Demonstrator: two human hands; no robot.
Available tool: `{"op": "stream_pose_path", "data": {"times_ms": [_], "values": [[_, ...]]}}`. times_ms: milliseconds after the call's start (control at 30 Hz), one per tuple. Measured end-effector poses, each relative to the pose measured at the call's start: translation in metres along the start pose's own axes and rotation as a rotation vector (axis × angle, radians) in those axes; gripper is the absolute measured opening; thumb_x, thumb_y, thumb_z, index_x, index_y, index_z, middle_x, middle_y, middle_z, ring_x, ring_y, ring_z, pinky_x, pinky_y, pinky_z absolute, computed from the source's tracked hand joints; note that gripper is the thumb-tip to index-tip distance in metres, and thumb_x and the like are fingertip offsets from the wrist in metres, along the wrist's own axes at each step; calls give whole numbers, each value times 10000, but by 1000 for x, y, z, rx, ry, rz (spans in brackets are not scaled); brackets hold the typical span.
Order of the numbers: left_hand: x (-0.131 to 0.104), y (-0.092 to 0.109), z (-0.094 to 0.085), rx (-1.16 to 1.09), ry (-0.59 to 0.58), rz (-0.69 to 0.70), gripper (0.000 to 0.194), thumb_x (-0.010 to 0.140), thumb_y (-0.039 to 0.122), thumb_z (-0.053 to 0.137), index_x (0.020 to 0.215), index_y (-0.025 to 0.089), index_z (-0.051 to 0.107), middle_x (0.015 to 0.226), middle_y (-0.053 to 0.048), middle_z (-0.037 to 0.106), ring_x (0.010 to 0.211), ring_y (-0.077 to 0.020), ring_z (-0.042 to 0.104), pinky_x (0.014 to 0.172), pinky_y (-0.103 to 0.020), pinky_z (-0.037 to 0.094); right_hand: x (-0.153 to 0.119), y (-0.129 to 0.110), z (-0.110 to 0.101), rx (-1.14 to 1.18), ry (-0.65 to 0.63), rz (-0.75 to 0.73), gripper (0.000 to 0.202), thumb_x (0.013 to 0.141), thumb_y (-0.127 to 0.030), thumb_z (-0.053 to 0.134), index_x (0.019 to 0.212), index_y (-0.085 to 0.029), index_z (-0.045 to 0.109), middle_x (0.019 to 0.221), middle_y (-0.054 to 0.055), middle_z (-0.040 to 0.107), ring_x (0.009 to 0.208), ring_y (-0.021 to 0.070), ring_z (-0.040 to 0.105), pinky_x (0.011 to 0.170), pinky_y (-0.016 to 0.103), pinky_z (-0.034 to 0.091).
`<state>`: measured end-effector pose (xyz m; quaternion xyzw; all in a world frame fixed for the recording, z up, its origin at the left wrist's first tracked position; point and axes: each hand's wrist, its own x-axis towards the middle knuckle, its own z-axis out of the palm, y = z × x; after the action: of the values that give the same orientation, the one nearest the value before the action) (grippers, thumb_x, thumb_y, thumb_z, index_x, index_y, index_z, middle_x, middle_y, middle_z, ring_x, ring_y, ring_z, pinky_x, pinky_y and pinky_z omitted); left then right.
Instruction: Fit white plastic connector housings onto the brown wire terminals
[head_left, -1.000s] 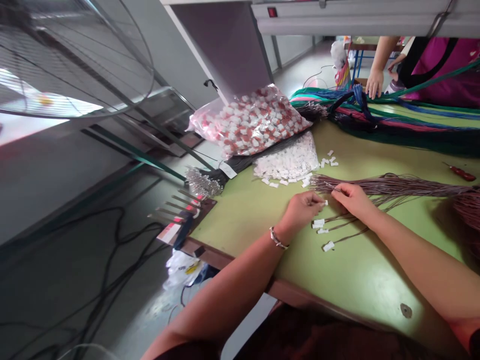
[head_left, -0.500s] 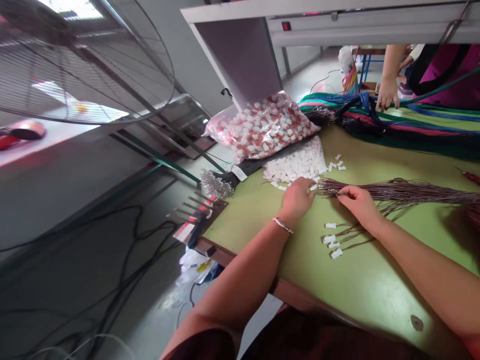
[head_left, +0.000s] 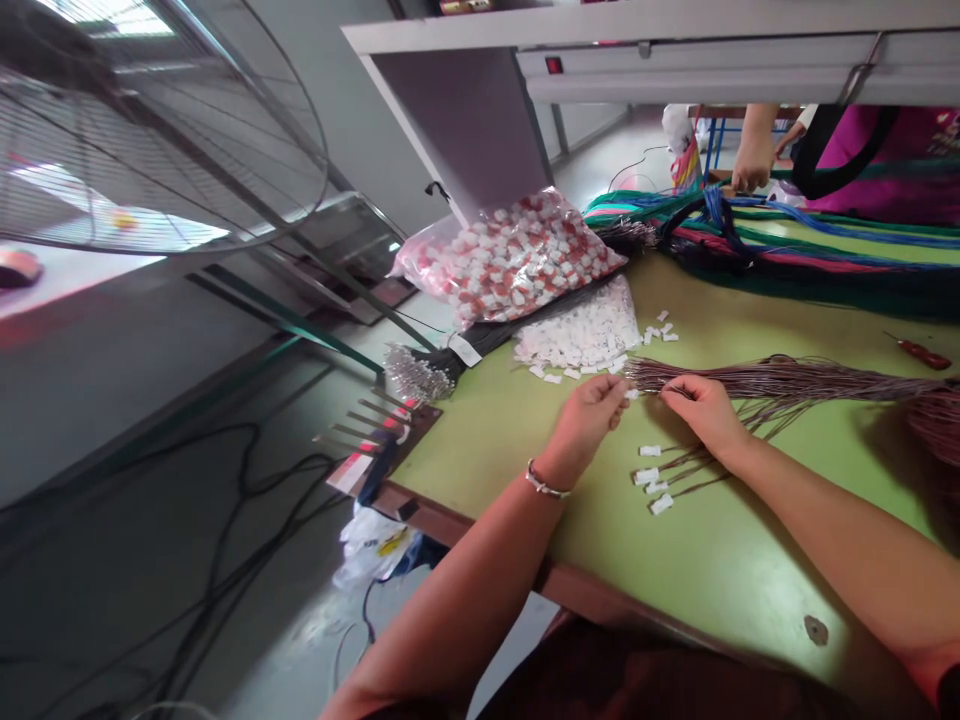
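Between the thumb and fingers of my left hand (head_left: 589, 420) is a small white connector housing (head_left: 631, 394). My right hand (head_left: 705, 412) pinches brown wire near the tipped ends of a long bundle of brown wires (head_left: 810, 380); how many strands it grips is hidden. The two hands are close together, the housing pointing toward the wire ends. Below my right hand, several brown wires with white connectors (head_left: 649, 477) on their ends lie on the green tabletop (head_left: 720, 560). A pile of white housings in a clear bag (head_left: 581, 328) sits just beyond my left hand.
Behind the pile lies a bag of red-and-white parts (head_left: 525, 255). Black wires with metal ends (head_left: 420, 372) lie by a pronged rack (head_left: 375, 420). A red-handled screwdriver (head_left: 924, 352) is at right. Across the table, another person's hand (head_left: 752, 162) is over coloured cables (head_left: 810, 240). A fan (head_left: 165, 130) stands left.
My left hand has drawn back from the pile of housings with one white housing in its fingers. My right hand stays at the wire ends. The other person's hand has lifted slightly.
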<state>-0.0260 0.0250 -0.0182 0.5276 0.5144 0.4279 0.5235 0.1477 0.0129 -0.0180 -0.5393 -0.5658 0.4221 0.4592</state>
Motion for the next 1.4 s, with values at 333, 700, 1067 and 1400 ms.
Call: {"op": "stream_pose_path", "data": {"times_ms": [333,700,1067,1400], "values": [[2,-2,8,-301,-109,-112,279,733,371,670,702,127,541,550,28,516,403,-24,400,395,-161,289,-4,2,1,-97,-35,-106,157,698,-282,557,597,-162,554,553,-31,472,543,92,395,531,218,327],[0,-4,7,-244,-140,-89,323,712,427,673,743,114,600,591,5,561,437,-40,453,428,-177,348,-3,2,2,-160,25,-94,139,688,-275,527,609,-163,556,530,-36,450,511,89,362,497,217,308],[-2,-1,8,9,-57,17,257,631,308,716,805,127,664,526,41,519,432,-52,431,439,-197,364,-4,5,-1,-161,11,-110,156,698,-298,548,657,-159,604,572,-11,534,539,106,428,523,228,345],[0,-5,8,18,-110,-10,226,626,280,715,778,126,651,567,34,543,439,-42,419,436,-186,351,-5,3,-2,-265,35,-121,82,676,-250,529,641,-176,539,544,-27,499,487,92,387,496,227,325]]}}
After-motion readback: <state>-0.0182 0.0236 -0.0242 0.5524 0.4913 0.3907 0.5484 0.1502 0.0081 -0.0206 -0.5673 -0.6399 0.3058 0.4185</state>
